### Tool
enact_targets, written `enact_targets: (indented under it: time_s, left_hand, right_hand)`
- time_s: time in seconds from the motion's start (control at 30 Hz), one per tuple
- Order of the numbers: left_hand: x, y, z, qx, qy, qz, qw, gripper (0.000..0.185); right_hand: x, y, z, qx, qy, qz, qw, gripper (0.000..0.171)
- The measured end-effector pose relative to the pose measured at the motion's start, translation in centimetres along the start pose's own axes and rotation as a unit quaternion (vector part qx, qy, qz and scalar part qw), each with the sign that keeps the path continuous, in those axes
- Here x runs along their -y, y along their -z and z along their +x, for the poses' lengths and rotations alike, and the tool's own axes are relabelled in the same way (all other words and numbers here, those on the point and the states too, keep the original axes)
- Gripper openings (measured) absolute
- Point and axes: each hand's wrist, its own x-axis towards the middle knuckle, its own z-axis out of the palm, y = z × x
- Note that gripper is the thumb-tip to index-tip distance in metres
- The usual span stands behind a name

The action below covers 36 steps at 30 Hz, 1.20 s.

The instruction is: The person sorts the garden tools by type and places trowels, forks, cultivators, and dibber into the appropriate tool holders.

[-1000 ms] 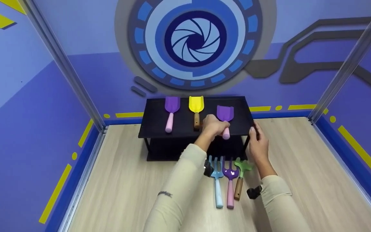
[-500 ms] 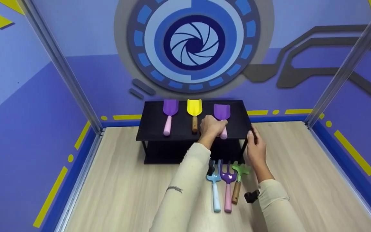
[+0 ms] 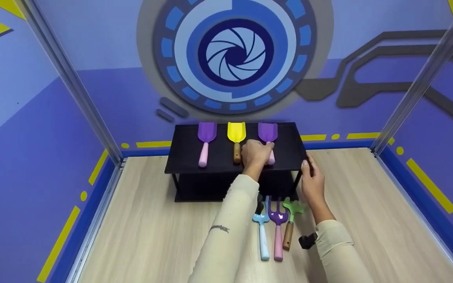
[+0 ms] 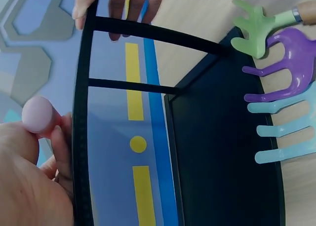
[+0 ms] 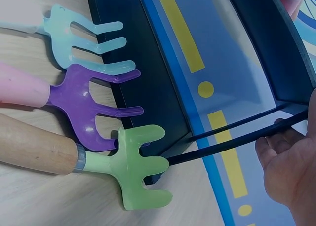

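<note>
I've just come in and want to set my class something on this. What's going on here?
A person's left hand holds the pink-handled purple scoop at the right end of a row of three on a black rack, next to a yellow scoop and another purple scoop. The right hand grips the rack's right side. Blue, purple and green forks lie in front, unheld.

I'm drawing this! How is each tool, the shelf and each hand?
Black two-tier shelf, upright
Left purple pink-handled scoop, lying on shelf top
Yellow wood-handled scoop, lying on shelf top
Right purple pink-handled scoop, held
Light-blue fork, lying on wooden surface
Purple pink-handled fork, lying on wooden surface
Green wood-handled rake, lying there too
Left hand, gripping right scoop
Right hand, gripping shelf's side
</note>
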Motion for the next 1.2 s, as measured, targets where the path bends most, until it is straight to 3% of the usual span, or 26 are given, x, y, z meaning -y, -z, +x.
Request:
enact_targets:
  time_s: [0.33,0.57,0.73,1.03,1.2]
  left_hand:
    - [0.6,-0.4,0.2,0.020,-0.017,-0.018,0.9995,0.048]
    - [1.0,0.1,-0.2,0.030,-0.048,-0.016,0.9983,0.029]
    - [1.3,0.5,-0.4,0.045,-0.065,-0.021,0.9967,0.029]
    - [1.6,0.8,-0.5,0.093,-0.077,-0.117,0.9858,0.032]
    - [1.8,1.0,-0.4,0.095,-0.085,-0.123,0.9841,0.039]
  right_hand:
    - [0.0,0.1,0.2,-0.010,0.011,-0.006,1.000,0.055]
    - [-0.1,0.1,0.2,-0.001,0.011,-0.007,1.000,0.054]
    - [-0.2,0.1,0.2,0.000,0.013,0.001,1.000,0.053]
    - [-0.2,0.1,0.4,-0.011,0.020,-0.004,1.000,0.055]
    - [-0.2,-0.1,0.3,-0.008,0.029,0.001,1.000,0.054]
